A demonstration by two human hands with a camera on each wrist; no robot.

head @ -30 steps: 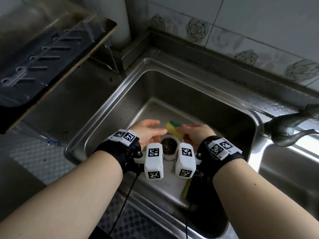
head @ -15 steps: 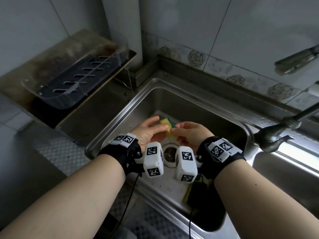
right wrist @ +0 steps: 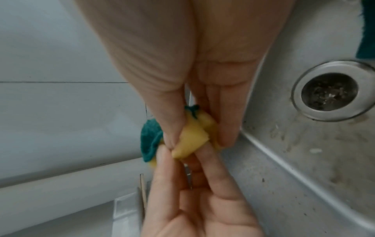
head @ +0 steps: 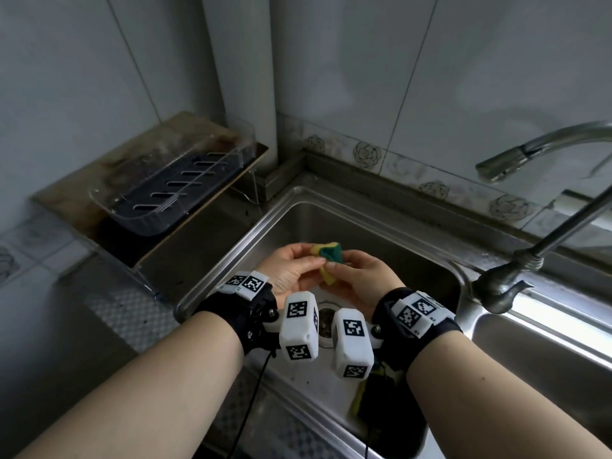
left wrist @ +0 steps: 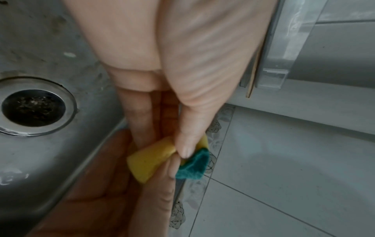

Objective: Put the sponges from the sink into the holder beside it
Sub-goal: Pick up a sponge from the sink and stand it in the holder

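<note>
A yellow sponge with a green scouring side (head: 328,260) is folded and squeezed above the sink (head: 381,223). My left hand (head: 309,265) pinches its left end and my right hand (head: 336,268) pinches its right end. In the left wrist view the thumb presses on the sponge (left wrist: 148,162). In the right wrist view thumb and fingers clamp the yellow part (right wrist: 192,137). A second sponge (head: 359,397) lies in the sink under my right wrist, partly hidden. The clear holder (head: 172,197) with a dark slotted base sits on a shelf to the left.
The drain (head: 326,321) lies below my hands. A metal tap (head: 516,270) stands at the sink's right rim, its spout reaching up to the right. A second basin (head: 546,352) lies further right. Tiled wall runs behind.
Both hands have lifted the sponge up from the sink floor and folded it between them. The head view has tilted upward, showing more of the wall and the holder.
</note>
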